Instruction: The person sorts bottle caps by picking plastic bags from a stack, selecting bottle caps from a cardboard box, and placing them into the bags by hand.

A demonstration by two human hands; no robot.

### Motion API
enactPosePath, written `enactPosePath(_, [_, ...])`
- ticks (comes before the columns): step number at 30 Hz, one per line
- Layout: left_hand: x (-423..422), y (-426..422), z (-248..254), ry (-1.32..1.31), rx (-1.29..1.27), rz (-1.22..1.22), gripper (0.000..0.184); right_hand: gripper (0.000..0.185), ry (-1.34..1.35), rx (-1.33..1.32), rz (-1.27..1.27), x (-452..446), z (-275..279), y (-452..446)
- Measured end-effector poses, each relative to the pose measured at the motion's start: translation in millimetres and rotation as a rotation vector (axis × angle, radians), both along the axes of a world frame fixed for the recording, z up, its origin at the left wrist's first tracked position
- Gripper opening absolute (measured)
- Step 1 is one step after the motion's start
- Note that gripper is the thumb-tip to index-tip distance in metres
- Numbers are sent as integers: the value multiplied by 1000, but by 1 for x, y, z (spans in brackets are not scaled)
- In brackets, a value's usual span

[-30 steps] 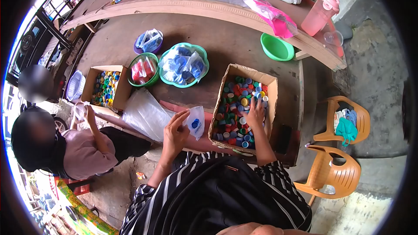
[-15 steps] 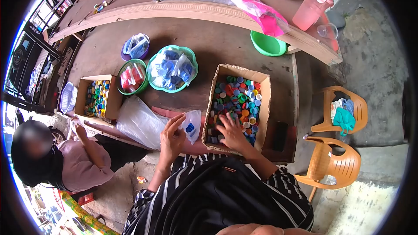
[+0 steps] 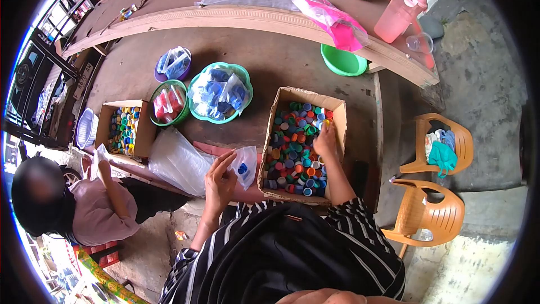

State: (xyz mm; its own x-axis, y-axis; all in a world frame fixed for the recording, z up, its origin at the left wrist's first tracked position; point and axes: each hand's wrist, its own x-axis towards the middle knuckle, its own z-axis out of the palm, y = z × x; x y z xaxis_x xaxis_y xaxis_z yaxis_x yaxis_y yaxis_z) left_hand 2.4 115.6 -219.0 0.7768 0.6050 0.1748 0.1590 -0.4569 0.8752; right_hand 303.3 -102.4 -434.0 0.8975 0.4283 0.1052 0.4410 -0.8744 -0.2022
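Observation:
My left hand (image 3: 220, 178) is closed, pinching the edge of a small clear plastic bag (image 3: 249, 159). A few blue bottle caps (image 3: 242, 168) lie inside the bag. My right hand (image 3: 325, 142) reaches into a cardboard box (image 3: 341, 114) of mixed coloured bottle caps (image 3: 297, 147). Its fingers are drawn together near the box's right wall, beside a yellow cap; what they grip is hidden. To the left of my left hand lies a stack of clear plastic bags (image 3: 179, 160).
Beyond are a turquoise basket (image 3: 196, 108) of bagged blue caps, a green basket (image 3: 183, 116) of bagged red ones and a purple bowl (image 3: 158, 73). Another person (image 3: 104, 205) sits left near a second box of caps (image 3: 147, 129). A wooden ledge (image 3: 236, 16) crosses behind.
My right hand has moved from the left part of the box to its upper right, and its spread fingers have drawn together. My left hand keeps the bag in nearly the same place.

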Motion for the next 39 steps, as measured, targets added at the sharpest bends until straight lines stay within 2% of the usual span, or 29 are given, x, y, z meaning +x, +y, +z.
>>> enactPosePath(3, [0,-2,1,-11,6,-5,50,76,186,75,240,-28,29,10])
enactPosePath(5, [-3,-3,2,-10,14,-10,49,69,470,290,335,-45,48,16])
enactPosePath(6, [-5,-3,3,-15,16,-12,49,52,451,390,397,-48,52,15])
enactPosePath(9, [-8,-6,5,-9,18,-20,47,35,417,510,265,-20,50,6])
enactPosePath(10, [-10,-7,6,-5,20,-15,46,32,47,460,294,-8,36,0])
enactPosePath(11, [-13,-7,5,-22,13,-25,45,32,104,353,203,8,24,-8])
enactPosePath(12, [-14,-8,1,-38,12,-27,45,31,89,145,79,4,50,-10])
enactPosePath(13, [-16,-9,-1,-56,16,-24,45,32,191,127,22,12,52,-8])
enactPosePath(14, [-18,-10,2,-45,18,-26,45,30,130,25,-5,24,31,-9])
enactPosePath(16, [-21,-13,-2,-68,48,-46,46,26,-69,-130,61,32,-3,-11])
enactPosePath(18, [-21,-14,-7,-109,88,-43,47,26,-81,-246,87,31,-2,-7])
enactPosePath(19, [-22,-15,-6,-112,62,-46,47,25,-125,-225,104,41,-18,-9])
enactPosePath(21, [-23,-14,-2,-71,39,-76,51,26,6,-281,55,32,9,-2])
enactPosePath(25, [-17,-5,-11,-149,139,-112,53,26,-83,-307,92,33,8,-7])
enactPosePath(26, [-15,-4,-11,-154,147,-119,54,32,-67,-280,129,28,16,-11])
enactPosePath(27, [-13,-2,-7,-128,133,-121,54,28,2,-173,117,14,36,-11])
enactPosePath(29, [-10,2,6,-80,113,-126,55,26,-142,-74,228,34,-8,-30])
enactPosePath(30, [-3,6,-4,-181,223,-121,55,26,-60,-20,215,26,6,-27])
enactPosePath(32, [1,5,5,-190,193,-128,55,28,101,86,181,1,45,-23])
enactPosePath(35, [9,-2,2,-197,196,-134,54,30,285,413,141,-14,50,-24])
enactPosePath(39, [20,-10,-19,-200,229,-156,50,28,276,473,233,-28,47,-29])
